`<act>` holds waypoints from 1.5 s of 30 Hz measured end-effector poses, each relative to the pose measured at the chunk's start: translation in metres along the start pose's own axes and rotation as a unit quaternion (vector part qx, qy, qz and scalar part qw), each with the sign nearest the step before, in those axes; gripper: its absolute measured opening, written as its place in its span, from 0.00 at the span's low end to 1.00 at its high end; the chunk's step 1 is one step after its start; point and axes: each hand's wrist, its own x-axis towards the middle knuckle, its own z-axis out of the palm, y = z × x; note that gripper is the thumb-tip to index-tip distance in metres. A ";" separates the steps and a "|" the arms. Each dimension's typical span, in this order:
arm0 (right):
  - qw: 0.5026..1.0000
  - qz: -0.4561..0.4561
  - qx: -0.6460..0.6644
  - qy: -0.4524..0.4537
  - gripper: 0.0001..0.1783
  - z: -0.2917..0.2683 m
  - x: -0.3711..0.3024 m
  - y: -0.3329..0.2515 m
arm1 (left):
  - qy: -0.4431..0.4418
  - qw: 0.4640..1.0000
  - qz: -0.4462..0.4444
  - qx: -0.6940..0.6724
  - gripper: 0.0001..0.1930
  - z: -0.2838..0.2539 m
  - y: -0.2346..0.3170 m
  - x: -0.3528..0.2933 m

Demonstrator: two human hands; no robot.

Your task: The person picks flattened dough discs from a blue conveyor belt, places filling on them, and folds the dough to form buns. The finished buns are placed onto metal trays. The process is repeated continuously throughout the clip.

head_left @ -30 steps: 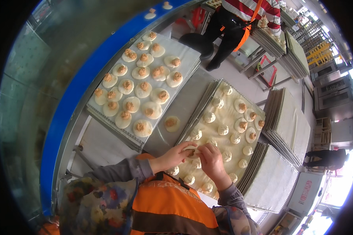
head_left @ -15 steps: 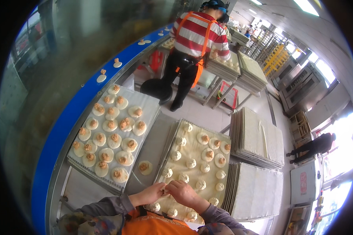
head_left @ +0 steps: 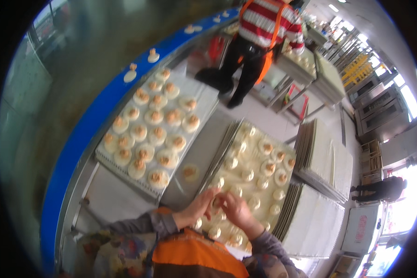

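We pinch a small dough piece (head_left: 216, 204) over the near left part of the bun tray (head_left: 266, 197), our left hand (head_left: 197, 208) cupped against it, our right hand (head_left: 237, 211) closed on it. Left of the bun tray, another tray (head_left: 204, 95) bears topped dough rounds (head_left: 157, 135); right of it stand stacked trays (head_left: 314, 223).

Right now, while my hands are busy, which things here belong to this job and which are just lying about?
Job in hand:
- left hand and right hand, around a blurred dough piece
- lined tray with pleated buns
- pale tray of filled rounds
- lone round on the metal table

Apparently just lying about:
- stacked trays at right
- white box, far right
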 end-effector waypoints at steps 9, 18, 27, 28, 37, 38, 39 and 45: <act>0.999 0.023 0.040 0.016 0.14 0.009 0.013 -0.003 | -0.003 0.998 0.023 0.060 0.22 -0.009 0.013 0.001; 0.999 0.025 0.040 0.017 0.10 0.016 0.016 -0.002 | -0.013 0.993 -0.010 0.121 0.23 -0.023 0.017 0.002; 0.994 0.061 0.080 0.044 0.10 0.018 0.013 -0.005 | -0.051 0.997 0.000 0.051 0.25 -0.028 0.008 0.003; 0.996 0.042 0.077 0.029 0.10 0.018 0.014 -0.005 | -0.043 0.999 -0.015 0.020 0.25 -0.029 0.010 0.004; 0.994 -0.091 -0.028 0.049 0.16 0.016 0.017 -0.004 | -0.081 0.994 -0.001 0.069 0.30 -0.028 0.024 -0.006; 0.993 -0.100 -0.026 0.058 0.16 0.016 0.016 -0.003 | -0.099 0.993 -0.021 0.058 0.31 -0.029 0.022 -0.008; 0.993 -0.107 -0.033 0.045 0.15 0.015 0.016 -0.003 | -0.081 0.994 -0.004 0.069 0.32 -0.030 0.019 -0.009; 0.992 -0.112 -0.052 0.011 0.13 0.015 0.017 -0.002 | -0.023 0.978 -0.199 -0.058 0.38 -0.033 0.009 0.004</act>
